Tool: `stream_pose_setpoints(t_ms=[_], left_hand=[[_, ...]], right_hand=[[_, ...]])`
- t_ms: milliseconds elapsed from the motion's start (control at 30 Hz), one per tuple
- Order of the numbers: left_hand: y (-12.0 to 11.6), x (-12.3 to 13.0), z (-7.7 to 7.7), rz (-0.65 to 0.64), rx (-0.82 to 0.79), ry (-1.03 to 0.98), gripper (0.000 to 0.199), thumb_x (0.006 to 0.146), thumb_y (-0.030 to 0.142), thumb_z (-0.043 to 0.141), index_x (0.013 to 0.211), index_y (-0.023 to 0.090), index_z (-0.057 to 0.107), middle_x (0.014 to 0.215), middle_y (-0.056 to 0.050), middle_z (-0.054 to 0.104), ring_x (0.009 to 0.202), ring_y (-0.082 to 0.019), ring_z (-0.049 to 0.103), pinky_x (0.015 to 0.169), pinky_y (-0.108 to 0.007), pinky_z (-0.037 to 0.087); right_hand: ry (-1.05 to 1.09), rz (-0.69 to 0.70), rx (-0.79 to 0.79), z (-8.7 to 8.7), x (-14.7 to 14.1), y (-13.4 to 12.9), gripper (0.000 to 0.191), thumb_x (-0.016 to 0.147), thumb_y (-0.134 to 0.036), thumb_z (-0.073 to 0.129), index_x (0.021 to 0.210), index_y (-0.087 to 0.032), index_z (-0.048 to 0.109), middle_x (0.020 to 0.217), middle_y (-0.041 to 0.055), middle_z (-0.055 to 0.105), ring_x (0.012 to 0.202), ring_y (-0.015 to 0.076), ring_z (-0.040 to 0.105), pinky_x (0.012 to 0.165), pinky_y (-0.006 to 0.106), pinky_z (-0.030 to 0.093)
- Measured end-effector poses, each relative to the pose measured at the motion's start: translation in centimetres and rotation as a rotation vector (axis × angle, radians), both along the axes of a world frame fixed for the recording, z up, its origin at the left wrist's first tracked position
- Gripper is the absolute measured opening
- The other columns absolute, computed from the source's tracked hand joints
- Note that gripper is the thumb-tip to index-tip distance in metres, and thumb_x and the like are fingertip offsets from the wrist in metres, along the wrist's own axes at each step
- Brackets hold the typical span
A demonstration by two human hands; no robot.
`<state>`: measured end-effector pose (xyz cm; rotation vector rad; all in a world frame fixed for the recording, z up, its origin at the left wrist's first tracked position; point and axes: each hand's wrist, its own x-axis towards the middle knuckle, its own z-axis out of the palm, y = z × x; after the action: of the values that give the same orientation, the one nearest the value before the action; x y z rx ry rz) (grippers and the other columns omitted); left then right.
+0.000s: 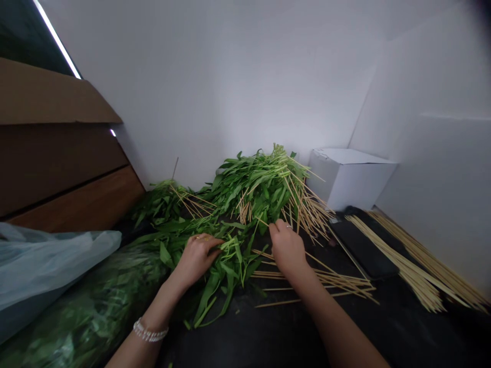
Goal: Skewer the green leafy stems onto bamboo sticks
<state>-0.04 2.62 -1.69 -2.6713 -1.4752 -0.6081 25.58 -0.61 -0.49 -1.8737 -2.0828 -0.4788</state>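
My left hand (200,254) pinches a small bunch of water spinach (231,246) by its pale stem ends, with the leaves hanging toward me. My right hand (287,245), a ring on one finger, is closed on a thin bamboo skewer (263,222) whose end points left. A gap separates that end from the bunch. Under my right wrist lie several loose skewers (322,277) on the dark surface. Behind my hands rises a heap of skewered greens (249,179), its sticks fanning out to the right.
A smaller skewered pile (164,197) sits back left. At the left are a clear bag of greens (95,301), a whitish plastic bag (49,260) and a cardboard box (49,97). On the right, a white box (347,174), a black phone-like slab (364,248) and skewer bundles (402,266) lie near the wall.
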Motion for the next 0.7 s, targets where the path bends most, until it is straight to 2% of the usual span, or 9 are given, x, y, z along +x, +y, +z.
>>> stream_pose_setpoints(t_ms=[100,233,367,433,567,633,700], left_hand=[[0.1,-0.1,-0.1,-0.015,0.006,-0.015,0.024,0.083,0.016,0.059,0.103,0.023,0.071,0.095,-0.007,0.074,0.096,-0.025,0.063,0.083,-0.038,0.04],[-0.1,0.1,0.0,-0.067,0.111,-0.146,0.021,0.085,0.019,0.058,0.101,0.023,0.072,0.093,-0.006,0.073,0.092,-0.023,0.064,0.082,-0.037,0.042],[-0.6,0.6,0.2,-0.009,0.3,-0.396,0.024,0.087,0.026,0.058,0.109,0.021,0.067,0.093,-0.006,0.072,0.092,-0.022,0.063,0.085,-0.036,0.044],[-0.8,0.8,0.2,0.028,0.342,-0.343,0.026,0.086,0.026,0.059,0.111,0.021,0.066,0.094,-0.007,0.072,0.095,-0.024,0.062,0.086,-0.038,0.043],[-0.6,1.1,-0.6,-0.035,0.188,-0.08,0.019,0.084,0.023,0.061,0.102,0.022,0.069,0.093,-0.006,0.072,0.091,-0.025,0.063,0.081,-0.039,0.043],[-0.5,1.2,-1.0,-0.068,0.105,-0.065,0.019,0.084,0.019,0.059,0.101,0.022,0.068,0.093,-0.006,0.071,0.09,-0.024,0.064,0.08,-0.037,0.045],[-0.4,1.3,-1.1,-0.074,0.096,-0.144,0.02,0.085,0.019,0.057,0.102,0.022,0.067,0.096,-0.007,0.071,0.093,-0.023,0.064,0.082,-0.037,0.046]], right_hand=[[0.04,0.031,0.137,-0.4,-0.1,0.0,0.024,0.086,-0.006,0.05,0.105,-0.016,0.062,0.097,0.0089,0.061,0.084,0.0184,0.056,0.062,0.026,0.039],[0.064,0.229,0.287,-1.2,-0.8,-0.1,0.029,0.09,-0.01,0.048,0.115,-0.016,0.059,0.093,0.0071,0.061,0.081,0.0173,0.055,0.063,0.026,0.039],[0.084,0.349,0.315,-1.7,-1.5,-0.3,0.028,0.09,-0.011,0.047,0.115,-0.014,0.06,0.089,0.0057,0.06,0.077,0.0168,0.054,0.062,0.027,0.038],[0.101,0.366,0.322,-1.7,-1.6,-0.3,0.028,0.09,-0.011,0.048,0.114,-0.014,0.061,0.088,0.0053,0.06,0.076,0.017,0.054,0.062,0.028,0.038],[0.129,0.367,0.348,-1.9,-1.7,-0.3,0.026,0.09,-0.011,0.047,0.111,-0.013,0.062,0.084,0.0051,0.059,0.075,0.0175,0.052,0.061,0.028,0.038],[0.137,0.375,0.36,-1.9,-1.6,-0.2,0.025,0.09,-0.011,0.047,0.11,-0.012,0.063,0.083,0.0053,0.059,0.074,0.0176,0.052,0.061,0.028,0.037],[0.151,0.393,0.382,-1.9,-1.7,-0.2,0.026,0.091,-0.012,0.045,0.11,-0.012,0.063,0.082,0.0055,0.059,0.074,0.0178,0.051,0.062,0.028,0.038]])
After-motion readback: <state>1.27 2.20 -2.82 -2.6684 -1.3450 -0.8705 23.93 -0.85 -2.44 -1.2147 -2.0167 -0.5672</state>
